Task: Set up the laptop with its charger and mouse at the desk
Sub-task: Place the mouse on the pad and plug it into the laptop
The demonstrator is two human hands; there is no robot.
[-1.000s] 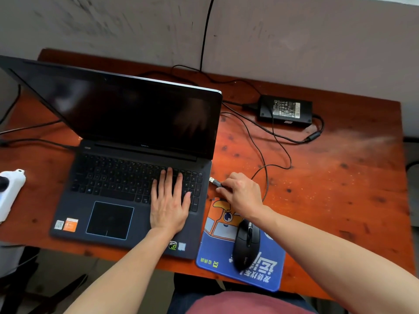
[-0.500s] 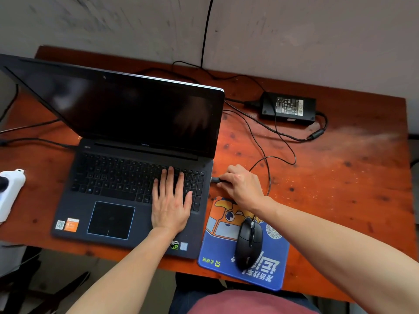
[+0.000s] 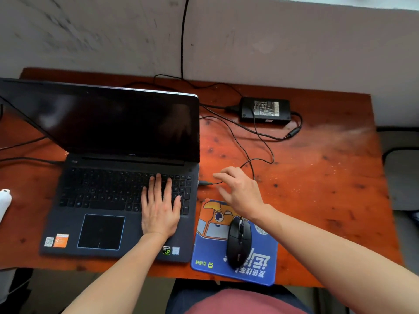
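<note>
Head view: dark grey laptop (image 3: pixel 108 191) is pressed on its keyboard by left hand (image 3: pixel 159 211), fingers spread. Right hand (image 3: pixel 240 191), loosely spread, is held beside black USB plug (image 3: pixel 204 183) at laptop's right edge. Black corded mouse (image 3: pixel 239 242) is set on blue printed pad (image 3: pixel 210 257).

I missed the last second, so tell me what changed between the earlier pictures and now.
The right hand pushed the mouse plug into the right side of the laptop, then let go and pulled back, fingers open. The left hand stayed flat on the keyboard; mouse, mouse pad and charger did not move.
</note>
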